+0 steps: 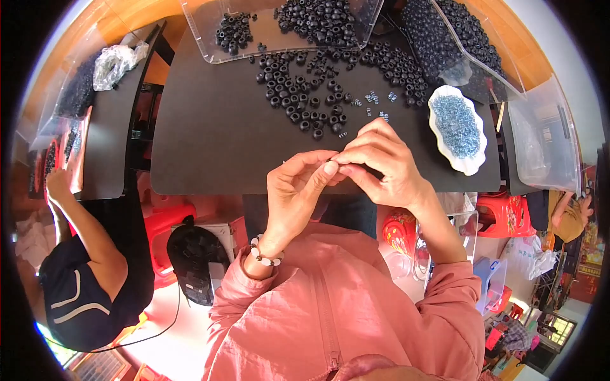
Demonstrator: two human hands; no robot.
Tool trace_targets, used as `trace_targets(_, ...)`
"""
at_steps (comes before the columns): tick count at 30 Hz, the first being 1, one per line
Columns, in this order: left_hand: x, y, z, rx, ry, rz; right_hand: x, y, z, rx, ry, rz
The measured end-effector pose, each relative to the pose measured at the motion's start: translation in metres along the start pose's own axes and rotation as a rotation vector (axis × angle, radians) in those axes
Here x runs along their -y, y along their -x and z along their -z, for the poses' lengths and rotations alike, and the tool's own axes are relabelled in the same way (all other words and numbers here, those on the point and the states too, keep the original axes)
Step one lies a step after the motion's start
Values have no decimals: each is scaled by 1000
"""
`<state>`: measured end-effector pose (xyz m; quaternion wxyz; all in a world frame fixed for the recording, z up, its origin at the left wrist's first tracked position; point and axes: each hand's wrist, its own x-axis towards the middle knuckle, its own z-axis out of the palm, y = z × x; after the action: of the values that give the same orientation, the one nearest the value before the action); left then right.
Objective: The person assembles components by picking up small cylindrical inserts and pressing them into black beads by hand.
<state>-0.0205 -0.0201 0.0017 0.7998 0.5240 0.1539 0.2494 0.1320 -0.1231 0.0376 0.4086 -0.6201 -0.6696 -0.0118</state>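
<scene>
Just over the near edge of the dark table point(210, 127), my left hand point(293, 184) and my right hand point(389, 164) meet fingertip to fingertip. Both are closed in a pinch. Whatever sits between the fingertips is small and mostly hidden; a dark speck shows there. Beyond my fingers, loose black round beads point(295, 95) with holes spread over the tabletop. A few small clear-blue glass beads point(372, 97) lie beside them, above my right hand. To the right stands a white scalloped dish point(471, 166) filled with tiny blue beads point(459, 127).
A clear plastic bin point(219, 58) holding black beads stands at the far edge. Another clear bin point(445, 32) of black beads is at the far right, near an empty-looking clear box point(540, 136). On the left, a co-worker's arm point(95, 222) reaches to a neighbouring table point(105, 159).
</scene>
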Motion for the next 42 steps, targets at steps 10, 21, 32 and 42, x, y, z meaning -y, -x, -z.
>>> trace_targets(10, -3, 1, 6, -84, -20, -40, -64, -29, 23, 54, 272, -182)
trace_targets(21, -12, -18, 42, -164, -112, -71, -134, -83, -1, 87, 505, -158)
trace_targets(32, -15, -16, 42, -158, -101, -73, -121, -89, 4, 99, 451, -158)
trace_targets(42, -12, -18, 44, -168, -49, -95, -114, -77, 4, 251, 427, -225)
